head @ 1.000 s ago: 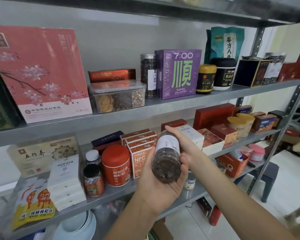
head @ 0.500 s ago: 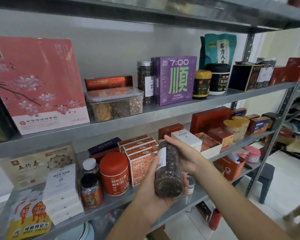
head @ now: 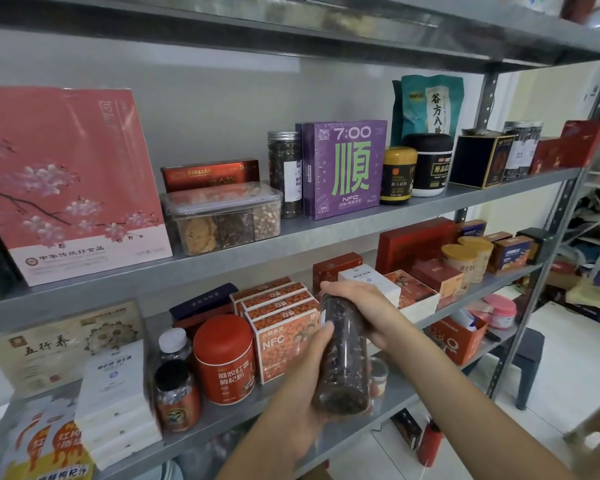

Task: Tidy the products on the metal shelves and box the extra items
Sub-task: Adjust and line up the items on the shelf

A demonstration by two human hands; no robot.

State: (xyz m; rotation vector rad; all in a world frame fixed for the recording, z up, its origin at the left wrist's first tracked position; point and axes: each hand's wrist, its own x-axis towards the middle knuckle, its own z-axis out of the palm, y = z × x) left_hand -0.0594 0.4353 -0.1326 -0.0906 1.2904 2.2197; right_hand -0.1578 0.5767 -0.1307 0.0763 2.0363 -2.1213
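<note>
A clear jar of dark dried pieces (head: 343, 355) is held tilted in front of the lower metal shelf (head: 465, 299), its base toward me. My left hand (head: 298, 382) grips its lower half from the left, thumb across the front. My right hand (head: 364, 306) wraps over its top end and hides the lid. A similar jar with a silver lid (head: 284, 171) stands on the upper shelf (head: 326, 230) beside a purple box (head: 343, 168).
Orange NFC boxes (head: 281, 327), a red canister (head: 224, 358) and small bottles (head: 175, 393) crowd the lower shelf left of my hands. A clear snack box (head: 222, 216) and pink gift box (head: 66, 181) sit above. A red carton (head: 454, 337) and stool (head: 520, 358) stand lower right.
The jar has turned in my hands, so its white label has swung away from me and mostly out of sight. My right hand has closed further over the jar's top.
</note>
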